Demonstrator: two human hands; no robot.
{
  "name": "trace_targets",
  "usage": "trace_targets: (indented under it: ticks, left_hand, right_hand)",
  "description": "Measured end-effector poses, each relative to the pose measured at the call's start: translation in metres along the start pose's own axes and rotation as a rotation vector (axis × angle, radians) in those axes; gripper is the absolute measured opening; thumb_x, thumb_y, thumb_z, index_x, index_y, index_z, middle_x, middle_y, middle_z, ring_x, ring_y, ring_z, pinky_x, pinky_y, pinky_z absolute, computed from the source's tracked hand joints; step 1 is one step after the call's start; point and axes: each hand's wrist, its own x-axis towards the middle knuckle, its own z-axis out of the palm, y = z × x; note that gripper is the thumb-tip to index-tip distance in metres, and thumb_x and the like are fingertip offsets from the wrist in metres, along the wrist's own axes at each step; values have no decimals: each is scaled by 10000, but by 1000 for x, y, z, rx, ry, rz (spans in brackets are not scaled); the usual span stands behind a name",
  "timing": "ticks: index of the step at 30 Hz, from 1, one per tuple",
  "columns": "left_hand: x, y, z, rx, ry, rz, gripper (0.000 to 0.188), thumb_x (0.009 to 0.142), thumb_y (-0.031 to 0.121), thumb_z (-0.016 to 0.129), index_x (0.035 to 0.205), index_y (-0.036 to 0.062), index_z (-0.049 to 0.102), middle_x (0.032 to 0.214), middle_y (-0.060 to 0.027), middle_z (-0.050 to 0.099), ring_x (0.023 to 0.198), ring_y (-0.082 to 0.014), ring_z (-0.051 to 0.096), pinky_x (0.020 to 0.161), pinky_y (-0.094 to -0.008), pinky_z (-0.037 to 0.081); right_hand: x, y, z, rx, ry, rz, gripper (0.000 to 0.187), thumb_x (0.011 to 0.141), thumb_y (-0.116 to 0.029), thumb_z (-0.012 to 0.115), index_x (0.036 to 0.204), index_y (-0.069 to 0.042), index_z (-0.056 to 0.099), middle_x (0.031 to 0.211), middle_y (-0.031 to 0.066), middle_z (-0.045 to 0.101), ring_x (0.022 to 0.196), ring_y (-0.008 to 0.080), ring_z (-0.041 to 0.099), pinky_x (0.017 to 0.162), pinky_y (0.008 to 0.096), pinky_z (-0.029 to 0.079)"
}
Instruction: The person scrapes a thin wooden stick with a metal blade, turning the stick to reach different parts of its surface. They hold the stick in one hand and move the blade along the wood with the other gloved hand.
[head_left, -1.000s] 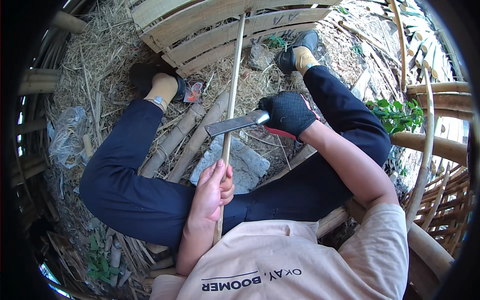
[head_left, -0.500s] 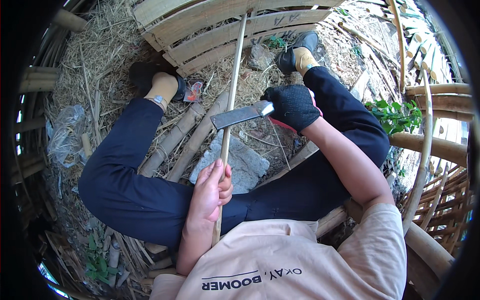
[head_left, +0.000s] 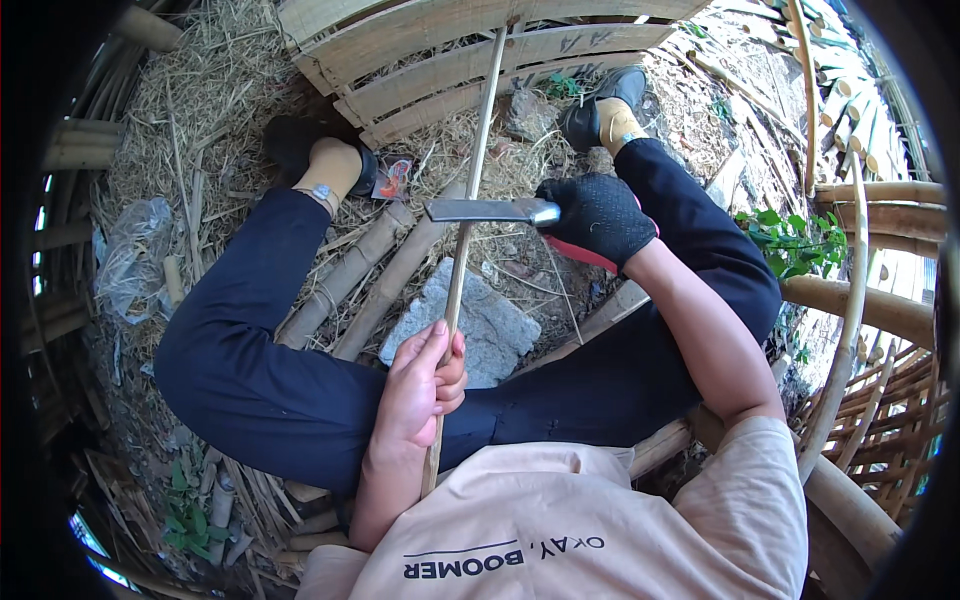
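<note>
At the far left a crumpled plastic sheet lies on the straw-covered ground, near the person's left foot in a dark shoe. Just right of that ankle sits a small red-and-grey packet, and below it 2 thick bamboo poles lie side by side on the ground, running under the left leg. A flat grey stone rests between the legs. The left hand, bare, is wrapped tightly around the lower part of a long thin bamboo strip, fingers curled over it and thumb along the shaft; the strip runs up from that fist, past the stone, to the slatted bamboo panel at the top, and a short end pokes out below the hand toward the beige shirt. Above the fist, well apart from its fingers, a knife lies across the strip, its flat grey blade roughly level and touching the strip, though whether the edge has bitten in is hard to tell from here. The right hand, in a black glove, is clenched around the knife's handle just right of the strip, with something red showing under the palm. Further right, green leaves grow beside curved bamboo poles.
</note>
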Motion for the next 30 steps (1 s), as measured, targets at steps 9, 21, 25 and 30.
trace_targets:
  ticks: [9, 21, 25, 30]
  left_hand:
    - [6, -10, 6, 185, 97, 72, 319, 1093, 329, 383, 894, 98, 478, 568, 93, 281, 421, 4, 220, 358, -187, 175]
    - [2, -8, 6, 152, 87, 55, 311, 1091, 323, 391, 888, 103, 477, 569, 94, 280, 420, 4, 221, 358, -185, 175]
    - [4, -8, 6, 117, 71, 40, 312, 1087, 314, 404, 884, 92, 489, 570, 95, 286, 422, 7, 223, 353, -181, 186]
    - [5, -8, 2, 99, 68, 34, 312, 1085, 306, 411, 884, 87, 504, 569, 94, 292, 423, 9, 228, 353, -179, 192]
  right_hand:
    - [-7, -28, 1, -82, -234, -25, 190, 777, -283, 664, 883, -142, 736, 770, 148, 706, 757, 339, 712, 710, 444, 563]
    - [9, 35, -15, -164, 49, 169, 197, 828, -309, 642, 906, -157, 739, 798, 142, 708, 791, 342, 704, 726, 450, 550]
    - [1, 10, -11, -117, -17, 142, 214, 831, -348, 667, 934, -170, 728, 803, 148, 708, 805, 357, 699, 741, 467, 544]
    - [-9, -33, -6, -22, -182, -50, 224, 808, -343, 674, 892, -139, 713, 781, 160, 695, 770, 369, 692, 730, 477, 545]
